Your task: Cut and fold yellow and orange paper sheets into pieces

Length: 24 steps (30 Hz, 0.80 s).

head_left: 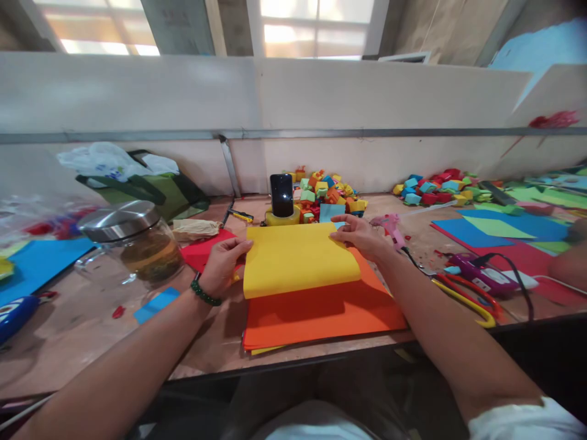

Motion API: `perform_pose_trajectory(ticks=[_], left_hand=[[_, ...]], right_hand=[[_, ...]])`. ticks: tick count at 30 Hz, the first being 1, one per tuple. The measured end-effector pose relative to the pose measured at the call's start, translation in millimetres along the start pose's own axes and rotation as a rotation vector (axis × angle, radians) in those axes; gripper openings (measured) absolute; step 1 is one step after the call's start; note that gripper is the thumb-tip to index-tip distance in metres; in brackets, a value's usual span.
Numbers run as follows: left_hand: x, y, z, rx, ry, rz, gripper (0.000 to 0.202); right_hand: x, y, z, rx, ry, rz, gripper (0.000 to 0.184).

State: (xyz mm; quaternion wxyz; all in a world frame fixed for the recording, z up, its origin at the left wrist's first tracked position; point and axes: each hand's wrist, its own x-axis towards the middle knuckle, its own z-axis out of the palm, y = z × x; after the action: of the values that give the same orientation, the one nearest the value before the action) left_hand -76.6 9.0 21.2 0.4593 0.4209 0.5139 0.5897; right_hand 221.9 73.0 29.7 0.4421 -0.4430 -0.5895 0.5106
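Note:
A yellow sheet [298,260] is raised between my two hands, its near edge curling above a stack of orange sheets [321,318]. My left hand [224,266] pinches the sheet at its left edge, thumb on top, with a green bead bracelet on the wrist. At the upper right edge, my right hand [358,235] grips the same sheet between thumb and fingers. Under and beyond my left hand lies red paper [206,250]. A phone [281,195] stands upright in a yellow holder just past the sheet.
A glass teapot [149,250] stands at left, before a green bag [147,192]. Small coloured paper cubes [328,189] are heaped behind the phone. On the right are a pink glue gun [392,229], scissors [472,299], a purple device [486,275] and another person's hand [568,263].

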Motion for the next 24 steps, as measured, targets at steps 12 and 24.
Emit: perform_pose_trajectory(ticks=[12, 24], left_hand=[[2.8, -14.8, 2.0, 0.587, -0.169, 0.003, 0.028], [9.0, -30.7, -2.4, 1.113, -0.261, 0.407, 0.041]], right_hand=[[-2.8, 1.5, -2.4, -0.581, -0.228, 0.192, 0.053], [-0.1, 5.6, 6.5, -1.149, -0.25, 0.111, 0.074]])
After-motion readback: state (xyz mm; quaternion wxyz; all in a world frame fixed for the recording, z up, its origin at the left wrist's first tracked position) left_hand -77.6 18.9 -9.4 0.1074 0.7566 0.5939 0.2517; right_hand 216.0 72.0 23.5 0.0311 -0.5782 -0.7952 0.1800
